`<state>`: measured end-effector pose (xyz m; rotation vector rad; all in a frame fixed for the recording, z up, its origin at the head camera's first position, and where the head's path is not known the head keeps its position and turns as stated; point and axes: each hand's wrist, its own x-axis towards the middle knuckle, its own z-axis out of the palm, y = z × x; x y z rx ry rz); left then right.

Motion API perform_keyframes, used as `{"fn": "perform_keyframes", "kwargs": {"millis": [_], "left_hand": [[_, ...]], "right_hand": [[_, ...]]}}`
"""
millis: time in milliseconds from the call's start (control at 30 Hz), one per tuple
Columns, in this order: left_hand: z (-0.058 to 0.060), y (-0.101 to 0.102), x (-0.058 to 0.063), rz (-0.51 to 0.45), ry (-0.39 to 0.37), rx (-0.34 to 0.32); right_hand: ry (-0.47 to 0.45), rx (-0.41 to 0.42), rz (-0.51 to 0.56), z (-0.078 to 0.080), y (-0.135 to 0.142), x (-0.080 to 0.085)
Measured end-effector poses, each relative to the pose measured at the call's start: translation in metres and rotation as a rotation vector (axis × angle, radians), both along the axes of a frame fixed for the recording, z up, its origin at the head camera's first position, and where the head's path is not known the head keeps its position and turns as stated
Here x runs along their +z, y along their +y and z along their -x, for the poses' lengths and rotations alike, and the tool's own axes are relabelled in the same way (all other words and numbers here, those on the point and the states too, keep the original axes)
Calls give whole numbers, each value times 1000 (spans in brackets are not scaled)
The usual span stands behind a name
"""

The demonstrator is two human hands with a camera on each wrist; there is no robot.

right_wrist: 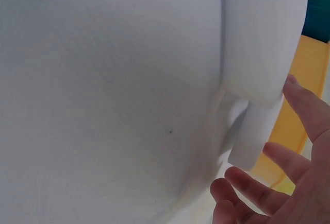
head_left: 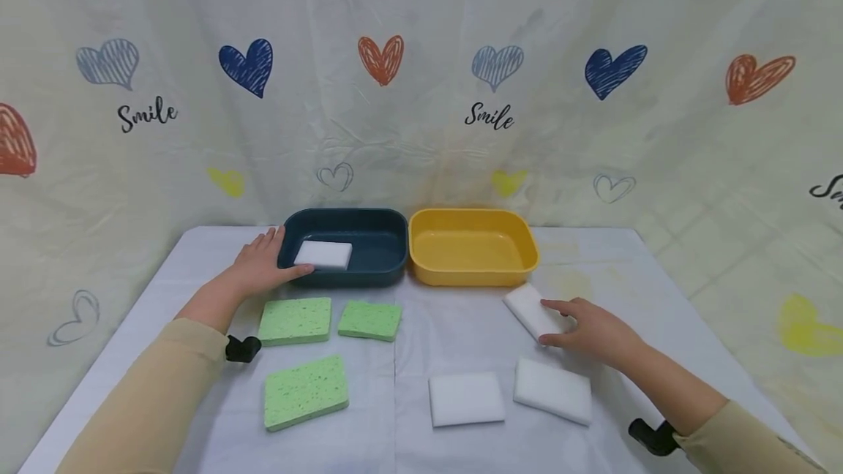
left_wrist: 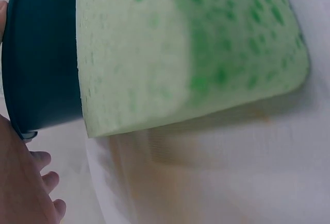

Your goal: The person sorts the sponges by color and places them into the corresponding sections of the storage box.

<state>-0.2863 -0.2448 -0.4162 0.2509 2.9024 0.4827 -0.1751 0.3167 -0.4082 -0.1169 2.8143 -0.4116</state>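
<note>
1. Right hand (head_left: 596, 331) hangs in front of the yellow tray (head_left: 474, 276), by its right corner, thumb and forefinger apart over the near end of a white block (head_left: 527, 309); whether the fingertips touch it, I cannot tell.
2. That block lies flat and slantwise, its far end close to the yellow tray's front wall.
3. It looks like light, soft foam: it should squash under a firm pinch, hardly break, and probably not slip. Its two long edges, near the middle, seem the best hold.
4. Left hand (head_left: 260, 265), well left of the yellow tray, lies splayed at the end of the dark blue tray (head_left: 369, 279), thumb across the front rim. Inside that tray rests a white piece (head_left: 323, 255).
5. Two more white blocks (head_left: 466, 399) lie nearer the person than the yellow tray; three green sponges (head_left: 295, 320), perhaps a little stiffer, lie to its front left.
6. White, creased cloth (head_left: 408, 437) runs beneath, faintly stained right of the yellow tray; behind it hangs a pale curtain (head_left: 421, 137) printed with hearts and "Smile".
</note>
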Motion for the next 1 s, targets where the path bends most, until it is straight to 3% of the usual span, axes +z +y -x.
{"fn": "perform_keyframes", "kwargs": {"millis": [567, 1000], "left_hand": [[1, 2, -3, -24, 4, 5], [-1, 1, -1, -24, -9, 21]], "right_hand": [[23, -7, -24, -4, -1, 0], [83, 89, 24, -19, 6, 30]]}}
